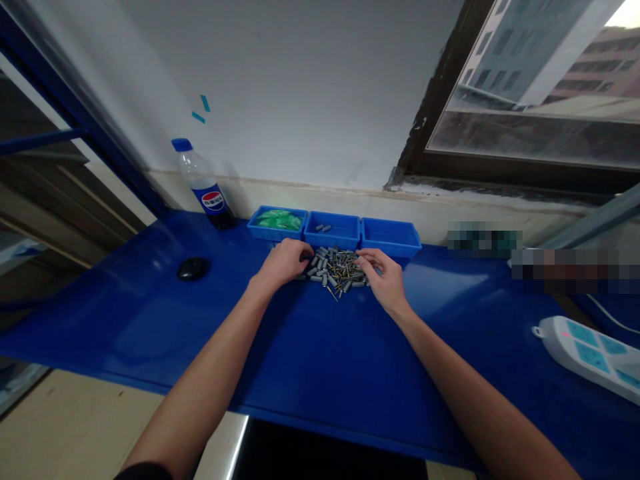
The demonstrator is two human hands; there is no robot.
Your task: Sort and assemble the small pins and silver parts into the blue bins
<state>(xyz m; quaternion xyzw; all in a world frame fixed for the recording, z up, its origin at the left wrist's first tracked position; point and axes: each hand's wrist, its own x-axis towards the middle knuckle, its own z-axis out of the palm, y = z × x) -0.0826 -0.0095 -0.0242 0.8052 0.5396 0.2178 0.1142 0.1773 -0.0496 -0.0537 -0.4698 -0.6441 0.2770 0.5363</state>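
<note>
here, my left hand [286, 260] curls at the left edge of the loose pile of metal parts [341, 268], my right hand [385, 275] bends in at its right edge; whether either grips a piece, i cannot tell. the pile lies on the blue table [325, 360], just in front of the middle tray [330, 240], which holds a few grey cylinders [327, 228].
</note>
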